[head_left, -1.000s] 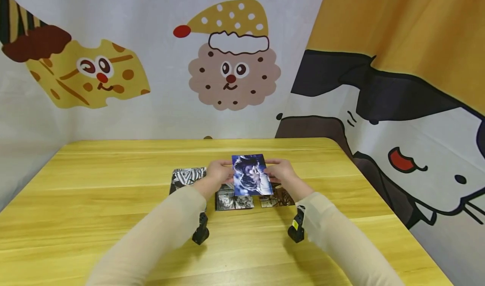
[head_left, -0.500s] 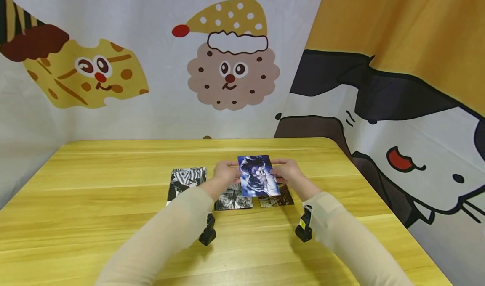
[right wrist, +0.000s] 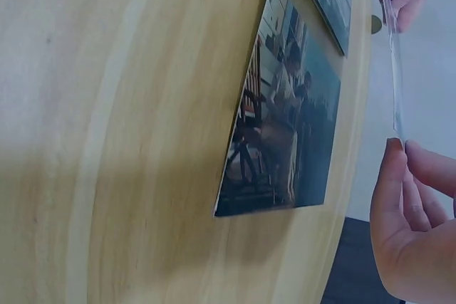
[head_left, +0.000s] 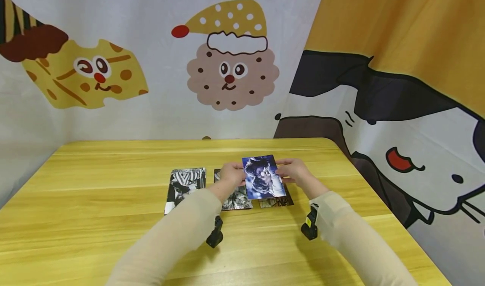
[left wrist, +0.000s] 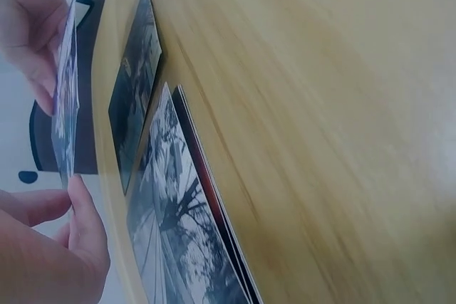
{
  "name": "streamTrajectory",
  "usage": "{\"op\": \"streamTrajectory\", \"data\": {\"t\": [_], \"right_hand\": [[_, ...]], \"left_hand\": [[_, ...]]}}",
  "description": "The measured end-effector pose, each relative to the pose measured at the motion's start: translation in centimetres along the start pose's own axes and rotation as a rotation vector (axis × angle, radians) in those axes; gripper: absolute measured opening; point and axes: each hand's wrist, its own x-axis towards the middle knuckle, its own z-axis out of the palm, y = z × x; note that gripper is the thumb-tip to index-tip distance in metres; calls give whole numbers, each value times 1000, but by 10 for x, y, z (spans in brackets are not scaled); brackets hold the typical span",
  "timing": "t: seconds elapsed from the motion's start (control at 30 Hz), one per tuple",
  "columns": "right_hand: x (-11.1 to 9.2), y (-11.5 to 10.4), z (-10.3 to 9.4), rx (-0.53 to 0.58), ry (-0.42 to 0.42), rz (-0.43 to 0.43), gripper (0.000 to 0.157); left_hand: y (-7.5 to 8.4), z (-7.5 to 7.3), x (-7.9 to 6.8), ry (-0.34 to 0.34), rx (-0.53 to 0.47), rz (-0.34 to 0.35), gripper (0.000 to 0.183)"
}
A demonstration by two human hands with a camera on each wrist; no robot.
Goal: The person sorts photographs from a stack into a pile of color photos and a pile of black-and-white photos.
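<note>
A blue and purple photo card (head_left: 264,177) is held up over the table by both hands. My left hand (head_left: 233,176) pinches its left edge between thumb and fingers, and my right hand (head_left: 297,172) pinches the right edge. Below it lies a brown-toned photo card (right wrist: 285,119), partly covered in the head view. Left of that is a small stack of black-and-white photo cards (left wrist: 182,211), the top one showing tree branches; my left hand overlaps it in the head view. Another black-and-white photo card (head_left: 186,185) lies farthest left, its lower corner behind the left sleeve.
The cards lie on a yellow wood-grain table (head_left: 113,218). Behind it hangs a curtain (head_left: 163,117) printed with cartoon figures. A small black camera sits at each wrist, under the cuffs.
Both hands have moved to the right with the blue photo card, from above the middle stack to above the brown-toned card. More of the black-and-white cards shows on the left.
</note>
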Motion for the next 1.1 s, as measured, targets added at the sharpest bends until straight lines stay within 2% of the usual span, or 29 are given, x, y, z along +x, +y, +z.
{"op": "streamTrajectory", "data": {"t": [0.33,0.53,0.97,1.1], "right_hand": [[2,2,-4,-13,7,19,43],[5,7,-8,-20,6,0,43],[13,19,-11,-91,32,19,42],[14,22,-11,-113,45,8,41]], "left_hand": [[1,14,2,58,-38,19,48],[-2,24,3,70,-2,26,47],[-6,31,-2,-7,43,31,54],[-5,29,-3,-38,97,38,55]]}}
